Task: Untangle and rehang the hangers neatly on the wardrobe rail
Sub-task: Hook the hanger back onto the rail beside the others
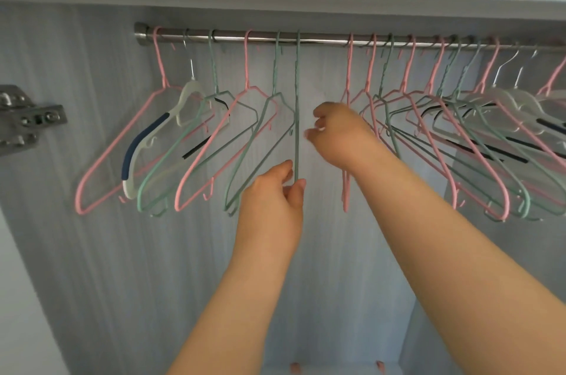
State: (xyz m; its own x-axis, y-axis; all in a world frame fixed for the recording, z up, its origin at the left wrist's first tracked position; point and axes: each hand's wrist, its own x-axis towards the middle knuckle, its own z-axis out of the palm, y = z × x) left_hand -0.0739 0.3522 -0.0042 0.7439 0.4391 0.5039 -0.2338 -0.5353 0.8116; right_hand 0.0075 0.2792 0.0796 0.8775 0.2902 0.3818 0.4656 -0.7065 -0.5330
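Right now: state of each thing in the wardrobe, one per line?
Rail: mounted, carrying all hangers.
Left group of hangers: spaced, separate.
Green hanger: hooked on rail, edge-on, left hand pinching its bottom.
Right hand: grip open, by the green hanger.
Right cluster of hangers: bunched, overlapping.

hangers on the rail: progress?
Done: five spaced hangers at the left of the steel wardrobe rail, from the pink wire hanger on. In hand: left hand pinches the edge-on green wire hanger; right hand hovers open beside it. Left: the overlapping pink, green and clear bunch on the right.
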